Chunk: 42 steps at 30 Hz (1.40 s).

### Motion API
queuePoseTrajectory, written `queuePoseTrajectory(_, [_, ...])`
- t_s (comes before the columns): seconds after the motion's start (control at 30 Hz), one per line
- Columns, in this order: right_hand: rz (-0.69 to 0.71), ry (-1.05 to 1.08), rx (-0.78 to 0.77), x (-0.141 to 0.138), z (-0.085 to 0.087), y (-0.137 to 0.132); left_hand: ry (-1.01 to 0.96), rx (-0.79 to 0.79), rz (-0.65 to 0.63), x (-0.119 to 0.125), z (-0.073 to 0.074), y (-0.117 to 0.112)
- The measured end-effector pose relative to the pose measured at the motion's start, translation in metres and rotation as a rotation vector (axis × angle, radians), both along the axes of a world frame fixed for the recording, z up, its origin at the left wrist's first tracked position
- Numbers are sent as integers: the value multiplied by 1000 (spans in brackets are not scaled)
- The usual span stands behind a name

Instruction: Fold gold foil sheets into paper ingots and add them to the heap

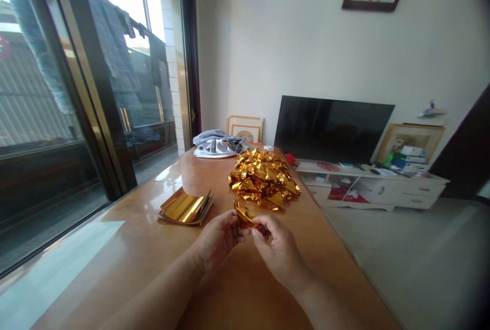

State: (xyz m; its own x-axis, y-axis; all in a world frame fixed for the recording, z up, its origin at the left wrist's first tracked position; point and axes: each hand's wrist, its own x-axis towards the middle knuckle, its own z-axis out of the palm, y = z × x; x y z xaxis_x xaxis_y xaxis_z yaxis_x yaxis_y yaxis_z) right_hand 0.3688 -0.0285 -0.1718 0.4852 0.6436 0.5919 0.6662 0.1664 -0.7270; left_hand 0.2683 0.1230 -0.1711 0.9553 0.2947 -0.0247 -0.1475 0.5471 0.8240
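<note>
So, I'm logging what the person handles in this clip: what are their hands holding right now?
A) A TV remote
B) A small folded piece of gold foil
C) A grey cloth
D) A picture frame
B. The left hand and right hand pinch a small folded piece of gold foil between them.

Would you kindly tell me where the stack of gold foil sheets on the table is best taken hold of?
The stack is probably best pinched at its raised right edge, from the near side, with the left hand, the closer one. That edge seems to lift off the glossy table, giving fingers room; flat sheets would likely slide.
</note>
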Motion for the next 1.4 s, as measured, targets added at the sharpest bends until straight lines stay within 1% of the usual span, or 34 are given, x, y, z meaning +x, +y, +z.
queuePoseTrajectory(0.13, [-54, -215, -33, 1, -2, 0, 64, -5, 5, 0, 4, -1])
queuePoseTrajectory(0.2, [-52, -274, -55, 0, -1, 0, 102, -4, 25, 0, 4, -2])
queuePoseTrajectory(0.27, [-38, -284, -65, -3, -1, -1, 130, -14, 47, 1, 2, -3])
queuePoseTrajectory(0.33, [-16, -229, -61, -6, 0, -1, 134, -24, 66, 2, 0, -3])
queuePoseTrajectory(0.37, [-5, -170, -58, -8, 0, -2, 131, -25, 80, 3, -1, -3])
queuePoseTrajectory(0.43, [-2, 3, -58, -10, 1, -3, 118, -12, 123, 4, -2, -4])
queuePoseTrajectory(0.5, [-27, 189, -76, -11, 1, -3, 94, 20, 182, 4, -2, -4])
queuePoseTrajectory(0.6, [-23, 384, -173, -8, -1, -1, 49, 91, 250, 5, -4, -5])
queuePoseTrajectory(0.67, [22, 472, -255, -6, -5, 2, 25, 148, 281, 5, -7, -5])
queuePoseTrajectory(0.73, [62, 544, -300, -6, -9, 5, 19, 218, 306, 5, -9, -5])
queuePoseTrajectory(0.83, [95, 610, -309, -10, -12, 7, 38, 310, 338, 4, -11, -7])
queuePoseTrajectory(0.9, [101, 640, -311, -12, -12, 8, 50, 328, 351, 4, -10, -9])
queuePoseTrajectory(1.03, [102, 687, -301, -13, -11, 8, 36, 294, 353, 3, -7, -14])
queuePoseTrajectory(1.2, [115, 680, -292, -14, -10, 8, 21, 253, 349, 4, -5, -18])
queuePoseTrajectory(1.4, [107, 690, -292, -15, -8, 7, 14, 270, 356, 4, -7, -17])
